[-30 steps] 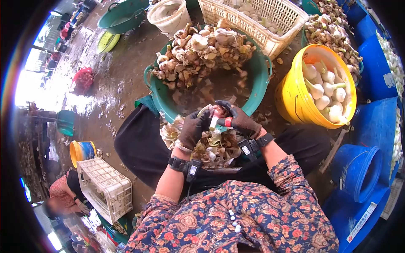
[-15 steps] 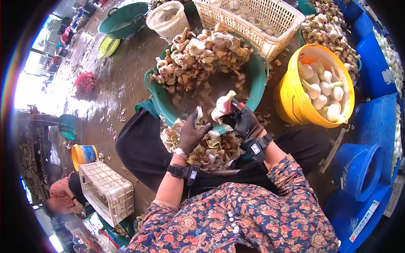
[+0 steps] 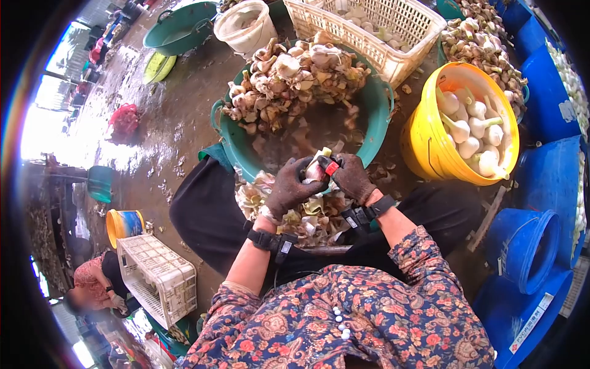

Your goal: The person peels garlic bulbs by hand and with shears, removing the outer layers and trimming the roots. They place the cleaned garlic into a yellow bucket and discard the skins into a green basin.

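A garlic bulb [image 3: 315, 171] with a pale cut stem is held between my two gloved hands, above the near rim of a green tub [image 3: 376, 132]. My left hand [image 3: 291, 188] closes round its left side. My right hand [image 3: 354, 177] pinches it from the right, with a small red-and-black piece [image 3: 332, 168] at its fingertips, too small to name. In the tub's far half, unpeeled garlic bulbs [image 3: 295, 80] are heaped. Loose garlic skins [image 3: 310, 221] lie below my hands, between my legs.
To the right stands a yellow bucket [image 3: 424, 138] of peeled garlic bulbs. A cream crate [image 3: 393, 58] and a white bucket [image 3: 246, 31] are beyond the tub. Blue containers [image 3: 519, 252] line the right side. Another person [image 3: 92, 277] sits at lower left beside a crate [image 3: 157, 277].
My left hand has come up and right from the loose skins to the bulb. My right hand has lowered slightly with the bulb, which now sits between both hands.
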The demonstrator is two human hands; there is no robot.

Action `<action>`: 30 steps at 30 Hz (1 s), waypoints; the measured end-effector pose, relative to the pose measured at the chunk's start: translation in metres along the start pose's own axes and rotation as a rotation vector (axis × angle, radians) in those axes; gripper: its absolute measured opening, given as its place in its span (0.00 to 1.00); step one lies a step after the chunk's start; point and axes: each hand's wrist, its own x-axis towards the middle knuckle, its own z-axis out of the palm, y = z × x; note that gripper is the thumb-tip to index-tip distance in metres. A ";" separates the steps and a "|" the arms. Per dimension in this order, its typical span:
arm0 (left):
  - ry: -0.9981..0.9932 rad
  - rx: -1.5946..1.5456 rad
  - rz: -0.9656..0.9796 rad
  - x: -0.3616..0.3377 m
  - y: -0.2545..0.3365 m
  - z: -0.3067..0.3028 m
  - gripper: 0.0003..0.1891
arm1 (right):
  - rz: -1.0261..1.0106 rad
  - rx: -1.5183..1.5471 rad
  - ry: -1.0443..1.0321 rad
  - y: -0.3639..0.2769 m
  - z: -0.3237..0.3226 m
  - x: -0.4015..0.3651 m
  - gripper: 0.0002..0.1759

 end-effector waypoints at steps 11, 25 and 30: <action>-0.097 -0.893 -0.164 -0.008 0.004 -0.003 0.29 | 0.340 0.628 -0.156 -0.004 0.004 -0.002 0.18; 0.030 -0.514 -0.265 -0.002 -0.021 0.003 0.09 | 0.057 0.242 -0.411 0.012 -0.006 -0.001 0.26; 0.056 -0.836 -0.247 -0.008 -0.018 -0.002 0.19 | 0.087 0.685 -0.488 0.002 -0.003 0.000 0.35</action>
